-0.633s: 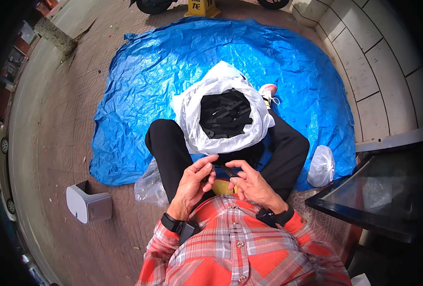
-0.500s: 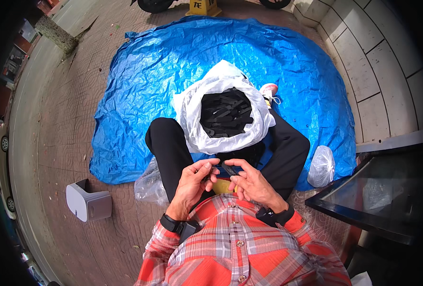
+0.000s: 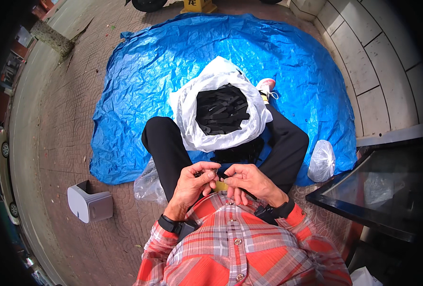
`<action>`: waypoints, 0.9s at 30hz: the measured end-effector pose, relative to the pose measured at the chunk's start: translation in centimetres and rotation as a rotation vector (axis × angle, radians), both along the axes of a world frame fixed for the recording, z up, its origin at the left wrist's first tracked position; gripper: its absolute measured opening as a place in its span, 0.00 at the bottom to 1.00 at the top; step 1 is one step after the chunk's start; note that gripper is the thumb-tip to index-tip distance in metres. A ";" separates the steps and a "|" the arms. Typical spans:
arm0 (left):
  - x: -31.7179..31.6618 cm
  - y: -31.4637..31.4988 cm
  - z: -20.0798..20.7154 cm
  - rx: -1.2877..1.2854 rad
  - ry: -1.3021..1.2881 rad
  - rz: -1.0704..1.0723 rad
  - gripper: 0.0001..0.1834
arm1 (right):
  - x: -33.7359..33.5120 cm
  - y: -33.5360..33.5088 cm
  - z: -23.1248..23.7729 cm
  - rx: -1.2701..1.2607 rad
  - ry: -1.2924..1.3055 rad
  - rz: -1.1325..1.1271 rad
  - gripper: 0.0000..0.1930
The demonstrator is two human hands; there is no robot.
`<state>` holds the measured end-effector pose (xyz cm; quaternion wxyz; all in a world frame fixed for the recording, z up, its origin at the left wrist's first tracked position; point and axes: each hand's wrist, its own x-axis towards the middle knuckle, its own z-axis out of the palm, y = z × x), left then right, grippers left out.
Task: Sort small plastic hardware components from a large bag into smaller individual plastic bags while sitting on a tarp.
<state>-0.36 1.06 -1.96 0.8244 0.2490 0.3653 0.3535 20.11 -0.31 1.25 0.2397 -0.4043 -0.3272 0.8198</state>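
Observation:
My left hand (image 3: 195, 182) is closed, thumb against forefinger, around small dark bits that are too fine to name. Close beside it, my right hand (image 3: 250, 181) is closed in a pinch with its fingertips toward the left hand; whatever lies between them is mostly hidden. Both hands are in front of my body, above my lap. Just beyond them a white plastic bag (image 3: 180, 107) stands between my legs, its mouth rolled open. Many flat black strips (image 3: 221, 110) fill it. More black pieces (image 3: 242, 151) lie in front of the bag, partly covered.
A crumpled blue tarp (image 3: 140, 86) spreads over the brick paving. A filled clear bag (image 3: 322, 161) sits at its right edge, and another clear plastic bag (image 3: 150, 182) by my left knee. A grey box-like object (image 3: 91, 202) stands left. A dark-framed glass panel (image 3: 364, 190) is at right.
My hands have drawn closer together. The black strip that showed in my right fingers is now mostly hidden, and that hand has turned downward. The whole view has shifted slightly.

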 end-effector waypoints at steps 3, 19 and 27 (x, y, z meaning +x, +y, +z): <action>0.1 -0.1 0.4 -0.021 -0.084 0.010 0.14 | 0.0 -0.1 -0.1 -0.004 0.055 -0.007 0.13; -0.3 -0.8 1.0 0.095 -0.089 0.006 0.14 | -0.4 0.7 0.0 -0.127 0.255 -0.009 0.13; 0.2 -1.0 2.6 0.160 0.111 -0.069 0.14 | -0.6 1.2 0.5 -0.108 0.261 0.046 0.15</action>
